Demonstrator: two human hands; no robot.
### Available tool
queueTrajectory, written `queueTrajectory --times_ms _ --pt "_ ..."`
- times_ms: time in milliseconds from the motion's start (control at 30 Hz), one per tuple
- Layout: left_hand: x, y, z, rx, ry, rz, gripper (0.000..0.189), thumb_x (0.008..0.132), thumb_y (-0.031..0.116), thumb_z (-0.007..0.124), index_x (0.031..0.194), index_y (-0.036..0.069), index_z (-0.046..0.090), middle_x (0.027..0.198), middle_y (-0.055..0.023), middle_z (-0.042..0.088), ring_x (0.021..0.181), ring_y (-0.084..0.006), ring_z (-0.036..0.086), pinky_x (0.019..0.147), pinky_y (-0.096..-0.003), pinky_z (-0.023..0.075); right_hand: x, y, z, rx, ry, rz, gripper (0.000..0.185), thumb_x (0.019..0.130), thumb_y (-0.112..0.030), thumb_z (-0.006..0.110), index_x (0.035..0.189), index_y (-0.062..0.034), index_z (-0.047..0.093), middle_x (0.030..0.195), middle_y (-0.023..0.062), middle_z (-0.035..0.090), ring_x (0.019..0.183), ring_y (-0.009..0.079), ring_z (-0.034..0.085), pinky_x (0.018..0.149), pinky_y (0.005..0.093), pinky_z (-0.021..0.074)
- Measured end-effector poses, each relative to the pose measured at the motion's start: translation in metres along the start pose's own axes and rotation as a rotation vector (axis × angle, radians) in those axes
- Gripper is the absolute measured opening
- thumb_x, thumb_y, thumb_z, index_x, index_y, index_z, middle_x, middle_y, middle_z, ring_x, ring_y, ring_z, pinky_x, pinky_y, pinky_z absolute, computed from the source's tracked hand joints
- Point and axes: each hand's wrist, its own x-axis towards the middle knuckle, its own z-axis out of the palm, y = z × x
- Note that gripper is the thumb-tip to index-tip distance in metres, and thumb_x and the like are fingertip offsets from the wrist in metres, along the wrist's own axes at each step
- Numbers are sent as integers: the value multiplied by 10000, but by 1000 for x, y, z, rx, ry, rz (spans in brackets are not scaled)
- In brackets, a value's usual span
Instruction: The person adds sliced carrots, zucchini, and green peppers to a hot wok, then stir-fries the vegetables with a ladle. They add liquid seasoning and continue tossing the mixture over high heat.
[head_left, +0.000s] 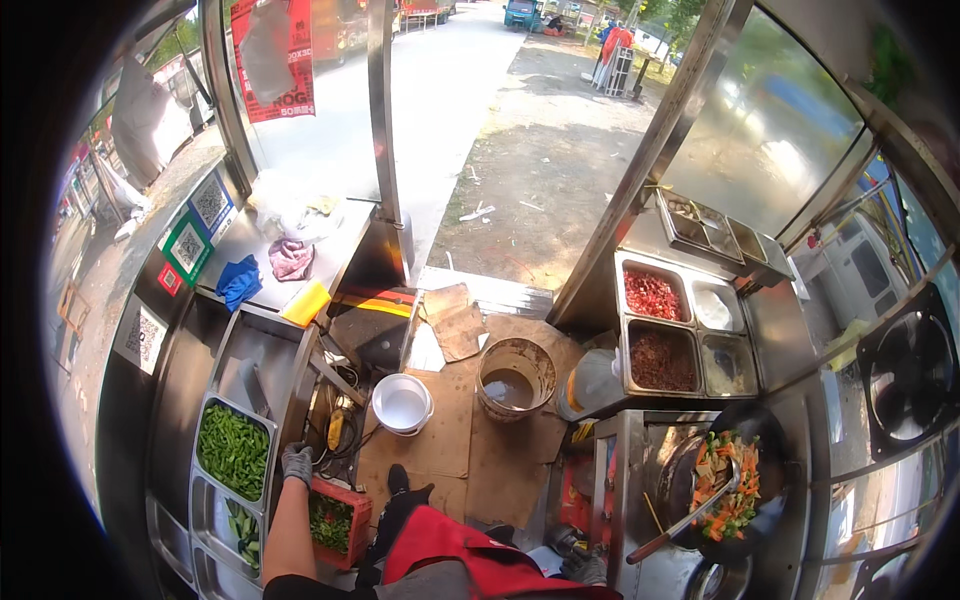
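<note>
My left hand (298, 463), in a grey glove, is at the counter edge beside a steel pan of cut green vegetables (232, 450); its fingers look curled, but their grip is hidden. Low by the stove front is my right hand (585, 566), also gloved, close to a dark rounded object (564, 538); whether it holds anything is unclear. On the stove to the right, a black wok (772, 510) contains mixed chopped vegetables (724, 480). A ladle with a wooden handle (649, 549) rests in it, apart from both hands.
A white bucket (403, 405) and a grimy bucket of liquid (516, 360) stand on floor cardboard (442, 450). A red crate (360, 517) of greens is beside my left forearm. Pans of red chopped food (652, 295) line the right counter; cloths (291, 259) lie on the left one.
</note>
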Motion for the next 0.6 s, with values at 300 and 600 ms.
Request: queueTrajectory --times_ms 300,600 --pt "324 -18 -13 -336 332 -109 315 933 325 492 1087 75 608 930 -101 626 772 -197 598 659 -320 504 -31 52 144 -560 182 -54 538 861 -598 441 1054 -110 562 827 121 660 698 284 632 587 443 503" --pt "342 -19 -3 595 31 -691 372 920 357 494 1162 80 546 1059 -105 553 900 -222 541 766 -334 447 -59 60 302 -1159 126 -35 517 869 -566 444 1067 -107 574 860 116 663 746 274 631 642 416 494"
